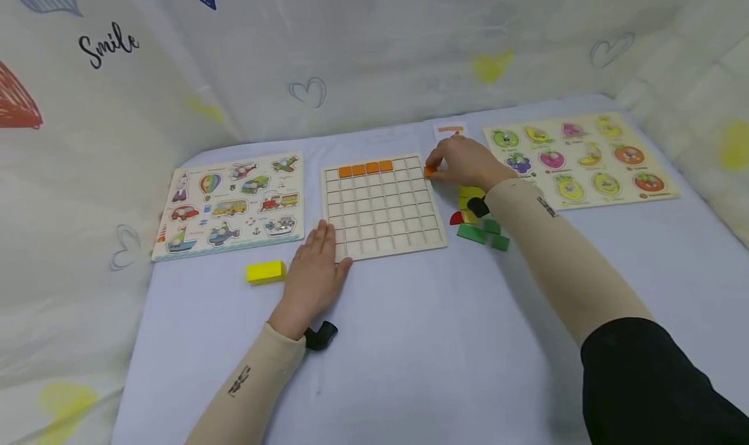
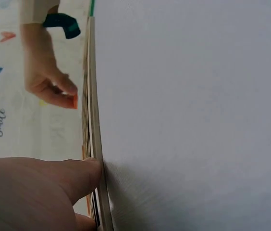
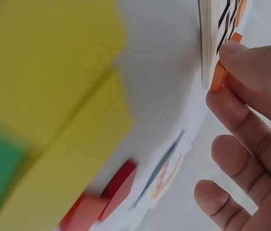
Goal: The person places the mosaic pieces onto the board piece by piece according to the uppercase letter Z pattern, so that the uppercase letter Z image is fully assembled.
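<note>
A wooden grid board (image 1: 383,211) lies in the middle of the table, with several orange square tiles (image 1: 365,169) side by side in its top row. My left hand (image 1: 313,272) rests flat at the board's lower left corner, fingers straight. In the left wrist view, its thumb (image 2: 85,175) touches the board's edge (image 2: 98,139). Thumb and index finger of my right hand (image 1: 465,162) pinch another orange tile (image 3: 218,76) beside the board's upper right edge. The other right fingers are spread apart, holding nothing.
Yellow blocks (image 1: 470,194), green blocks (image 1: 471,233) and a red piece (image 1: 456,218) lie right of the board. A yellow block (image 1: 264,272) sits left of my left hand. A vehicle puzzle (image 1: 234,204), a fruit puzzle (image 1: 585,159) and a small card (image 1: 449,130) flank the board.
</note>
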Demonstrator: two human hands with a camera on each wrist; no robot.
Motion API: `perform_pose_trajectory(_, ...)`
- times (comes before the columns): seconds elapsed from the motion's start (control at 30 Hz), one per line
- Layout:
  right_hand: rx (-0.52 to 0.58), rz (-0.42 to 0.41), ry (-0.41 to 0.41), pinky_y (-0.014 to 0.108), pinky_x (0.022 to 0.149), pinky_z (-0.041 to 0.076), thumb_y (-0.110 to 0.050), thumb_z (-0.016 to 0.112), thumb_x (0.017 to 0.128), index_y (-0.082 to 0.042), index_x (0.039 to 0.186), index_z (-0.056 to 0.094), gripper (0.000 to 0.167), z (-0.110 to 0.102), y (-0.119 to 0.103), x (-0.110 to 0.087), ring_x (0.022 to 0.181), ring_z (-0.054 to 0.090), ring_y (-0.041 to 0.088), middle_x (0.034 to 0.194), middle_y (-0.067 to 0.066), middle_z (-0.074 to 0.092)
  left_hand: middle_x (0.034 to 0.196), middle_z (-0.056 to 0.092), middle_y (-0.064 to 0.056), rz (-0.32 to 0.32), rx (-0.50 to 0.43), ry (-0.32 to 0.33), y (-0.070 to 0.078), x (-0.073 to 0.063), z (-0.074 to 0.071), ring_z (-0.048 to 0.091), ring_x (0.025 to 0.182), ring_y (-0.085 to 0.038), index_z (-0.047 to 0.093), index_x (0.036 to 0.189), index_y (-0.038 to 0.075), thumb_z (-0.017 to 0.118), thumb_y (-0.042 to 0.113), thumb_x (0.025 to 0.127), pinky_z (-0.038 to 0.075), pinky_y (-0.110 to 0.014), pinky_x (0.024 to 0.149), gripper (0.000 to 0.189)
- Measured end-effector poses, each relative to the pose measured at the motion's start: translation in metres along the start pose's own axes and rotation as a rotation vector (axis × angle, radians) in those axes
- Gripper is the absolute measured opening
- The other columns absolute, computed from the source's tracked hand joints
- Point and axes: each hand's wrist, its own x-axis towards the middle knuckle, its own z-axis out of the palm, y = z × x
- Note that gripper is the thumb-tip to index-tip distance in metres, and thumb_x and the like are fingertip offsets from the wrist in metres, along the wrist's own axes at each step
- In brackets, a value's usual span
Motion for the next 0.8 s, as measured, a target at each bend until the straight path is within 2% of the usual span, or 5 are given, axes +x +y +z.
perform_pose_trajectory(0.17, 0.016, -0.008, -0.017, 0.051, 0.109, 0.051, -0.021, 0.07, 0.1, -0.007, 0.123, 0.076, 0.028, -0.002, -0.011, 0.02, 0.128, 0.062, 0.033, 0.13, 0.014, 0.073, 0.175, 0.014, -0.018, 0.016, 0.007, 0.018, -0.001, 0.0, 0.001, 0.021, 0.162, -0.039, 0.018, 0.165, 0.0, 0.053, 0.042, 0.108, 0.025, -0.058, 0.129, 0.079)
perform_pose_trajectory(0.4, 0.018, -0.008, -0.063, 0.05, 0.11, 0.049, -0.019, 0.068, 0.101, -0.008, 0.129, 0.073, 0.031, -0.002, -0.028, 0.046, 0.132, 0.055, 0.033, 0.135, 0.012, 0.07, 0.175, 0.015, -0.018, 0.017, 0.006, 0.037, -0.002, -0.003, 0.002, 0.022, 0.161, -0.039, 0.019, 0.165, 0.0, 0.053, 0.04, 0.108, 0.026, -0.058, 0.129, 0.078)
perform_pose_trajectory(0.5, 0.02, 0.002, -0.091, 0.049, 0.109, 0.05, -0.02, 0.067, 0.101, -0.009, 0.131, 0.071, 0.032, -0.003, -0.031, 0.052, 0.132, 0.056, 0.032, 0.136, 0.01, 0.069, 0.175, 0.013, -0.017, 0.011, 0.0, 0.033, -0.002, -0.004, 0.002, 0.02, 0.162, -0.038, 0.018, 0.165, 0.001, 0.053, 0.04, 0.108, 0.024, -0.058, 0.13, 0.078)
perform_pose_trajectory(0.8, 0.01, -0.023, -0.109, 0.05, 0.107, 0.051, -0.021, 0.069, 0.1, -0.012, 0.13, 0.073, 0.032, 0.0, -0.032, 0.063, 0.127, 0.062, 0.031, 0.136, 0.009, 0.07, 0.176, 0.01, -0.014, -0.005, -0.008, 0.009, -0.002, -0.002, 0.002, 0.017, 0.163, -0.036, 0.015, 0.166, 0.003, 0.052, 0.041, 0.108, 0.021, -0.057, 0.131, 0.079)
